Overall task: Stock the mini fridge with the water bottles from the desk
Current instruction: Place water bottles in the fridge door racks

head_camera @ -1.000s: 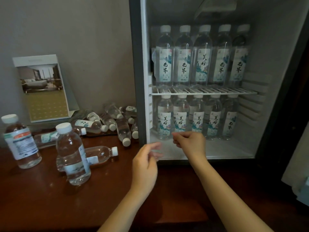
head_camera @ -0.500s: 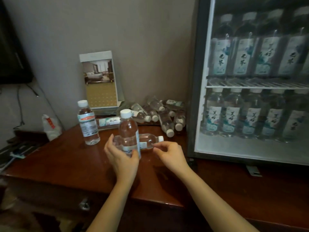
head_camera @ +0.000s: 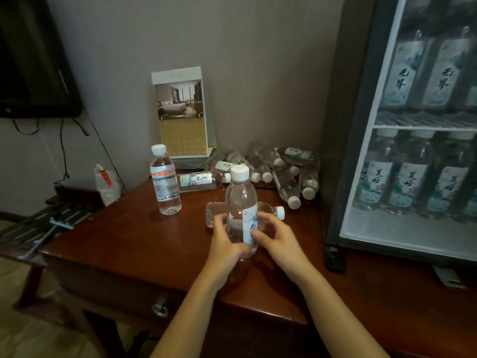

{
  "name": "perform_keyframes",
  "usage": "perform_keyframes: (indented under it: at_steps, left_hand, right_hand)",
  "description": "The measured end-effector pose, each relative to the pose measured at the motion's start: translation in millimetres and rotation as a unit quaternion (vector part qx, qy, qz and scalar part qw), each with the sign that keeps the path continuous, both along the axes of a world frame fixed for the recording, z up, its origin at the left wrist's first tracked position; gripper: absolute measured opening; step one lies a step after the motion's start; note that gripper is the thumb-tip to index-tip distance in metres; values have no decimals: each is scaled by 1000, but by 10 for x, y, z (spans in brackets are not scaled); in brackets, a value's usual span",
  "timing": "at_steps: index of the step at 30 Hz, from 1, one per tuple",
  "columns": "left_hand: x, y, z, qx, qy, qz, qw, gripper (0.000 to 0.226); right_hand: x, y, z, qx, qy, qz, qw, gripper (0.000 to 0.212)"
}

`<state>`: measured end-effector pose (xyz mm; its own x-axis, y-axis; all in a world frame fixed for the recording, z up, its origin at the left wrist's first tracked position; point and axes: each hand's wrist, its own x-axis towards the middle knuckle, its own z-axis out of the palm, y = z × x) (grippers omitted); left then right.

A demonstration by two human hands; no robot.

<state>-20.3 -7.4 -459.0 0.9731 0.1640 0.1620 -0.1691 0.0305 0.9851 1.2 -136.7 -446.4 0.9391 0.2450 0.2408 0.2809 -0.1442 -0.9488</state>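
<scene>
Currently both hands are on one upright bottle [head_camera: 241,202] at the near middle of the counter [head_camera: 124,236]. Left hand [head_camera: 224,244] is wrapped around its lower body, grip clenched on it, thumb across the front. Right hand [head_camera: 273,237] touches the label side with its fingertips [head_camera: 254,232]; fingers are curled against the bottle, so both grips are grasping it. White cap on, label facing right. Can't tell whether its base is on the counter or just lifted.

Directly behind it a second bottle [head_camera: 268,210] lies on its side, cap pointing right, partly hidden.

Far side of the counter: a pile of bottles [head_camera: 278,171] lying flat against the wall, caps mostly pointing near. One more labelled bottle [head_camera: 201,180] lies flat left of the pile. A different-brand bottle [head_camera: 165,180] with an orange-striped label stands upright at left, apart from the rest.

Mini fridge [head_camera: 343,125] sits on the right. Upper shelf and lower shelf each show a row of upright bottles; the rows run out of frame to the right.

A room-photo card [head_camera: 180,112] leans on the wall behind the pile. A white plastic bag [head_camera: 107,183] sits off the counter's left edge.
</scene>
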Motion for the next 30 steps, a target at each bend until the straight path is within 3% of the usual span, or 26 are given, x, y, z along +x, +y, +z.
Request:
perform_keyframes:
  at_steps: [4,9,13,21,30]
  left_hand:
    - [-33,-12,26,48,-6,-4,999,72]
    - [-71,-42,19,54,-30,-11,998,86]
    - [-81,-41,12,65,-34,-16,997,82]
    - [-102,-106,39,161,-21,-63,985,73]
    - [-236,-424,127,207,-39,-124,970,64]
  right_hand:
    - [-45,-29,0,17,25,27,999,52]
    - [-64,-43,35,56,51,74,994,54]
    - [-44,-68,45,44,80,66,994,55]
    - [-83,-356,204,-92,40,73,992,56]
    - [-320,-786,265,-144,6,30,989,59]
